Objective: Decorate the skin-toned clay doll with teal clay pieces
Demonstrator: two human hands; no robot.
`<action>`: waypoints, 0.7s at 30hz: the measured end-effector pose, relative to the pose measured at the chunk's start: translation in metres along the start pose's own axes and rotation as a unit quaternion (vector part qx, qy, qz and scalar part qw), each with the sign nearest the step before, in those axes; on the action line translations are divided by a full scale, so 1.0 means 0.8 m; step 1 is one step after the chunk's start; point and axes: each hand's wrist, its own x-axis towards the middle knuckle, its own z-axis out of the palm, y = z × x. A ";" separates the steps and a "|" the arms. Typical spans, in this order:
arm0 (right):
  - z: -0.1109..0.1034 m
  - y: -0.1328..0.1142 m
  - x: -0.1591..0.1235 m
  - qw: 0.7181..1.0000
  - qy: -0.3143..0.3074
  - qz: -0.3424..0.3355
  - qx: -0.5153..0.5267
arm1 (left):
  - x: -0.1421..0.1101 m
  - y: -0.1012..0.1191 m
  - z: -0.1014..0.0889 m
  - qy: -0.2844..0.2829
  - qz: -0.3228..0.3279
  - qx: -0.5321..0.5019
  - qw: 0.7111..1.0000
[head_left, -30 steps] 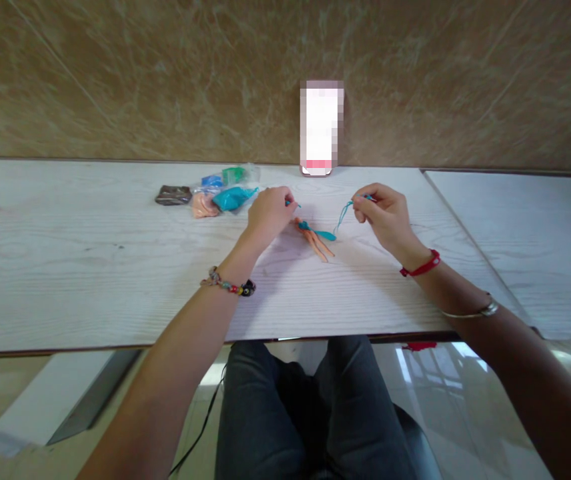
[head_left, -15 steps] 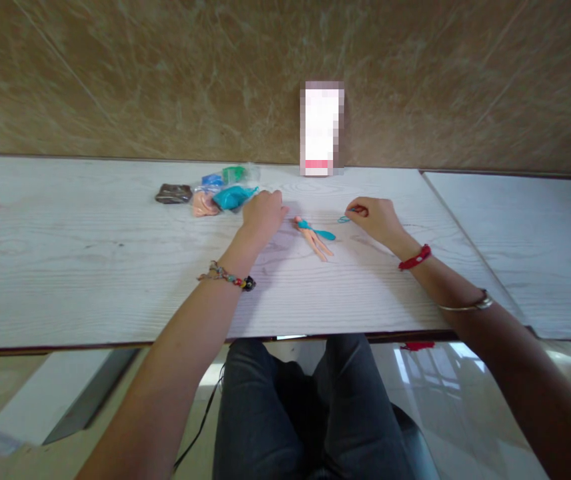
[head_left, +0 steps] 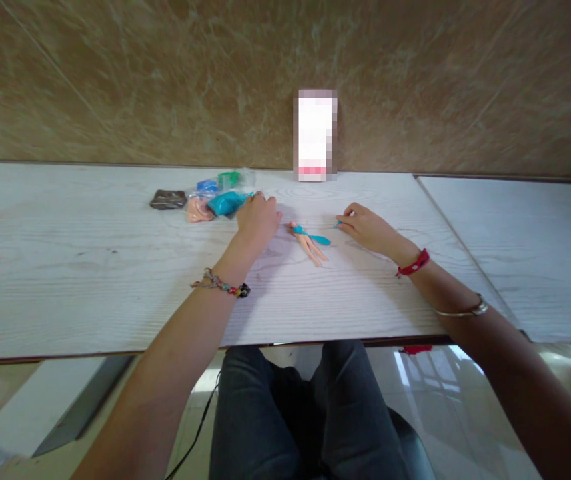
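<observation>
A small clay figure (head_left: 309, 250), peach with teal clay across its top and a teal flap at one side, lies on the white table between my hands. My right hand (head_left: 368, 227) is to the right of it, thumb and fingertips pinched on a thin strand of teal clay (head_left: 338, 225); only a short end shows. To the figure's upper left, my left hand (head_left: 259, 219) has its fingers curled, their tips mostly hidden. It is right beside a bag of teal clay (head_left: 228, 203) and overlaps its edge; what it holds, if anything, cannot be made out.
Left of my left hand lie bags of peach (head_left: 199, 209), brown (head_left: 168, 199), blue (head_left: 207, 186) and green clay (head_left: 229, 179). A blurred-out upright phone-like rectangle (head_left: 314, 137) leans on the brown wall. The table's front edge (head_left: 175, 349) runs above my legs.
My right fingers have shifted slightly and cover more of the teal strand, whose loop showed before. My left fingers have moved a little towards the teal bag. The view has tilted slightly.
</observation>
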 end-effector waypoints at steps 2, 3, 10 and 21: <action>-0.001 0.005 -0.001 1.000 0.000 -0.020 0.017 | 0.000 -0.001 0.001 -0.001 0.002 0.004 1.000; -0.001 0.007 -0.001 0.999 0.005 -0.017 0.030 | 0.000 -0.002 0.001 0.001 0.006 0.007 1.000; 0.000 0.007 0.008 0.990 0.057 0.056 0.121 | 0.002 -0.003 0.003 -0.002 0.019 0.006 1.000; 0.002 0.000 0.008 0.992 0.061 0.024 0.111 | 0.003 -0.005 0.006 0.006 0.034 0.009 0.999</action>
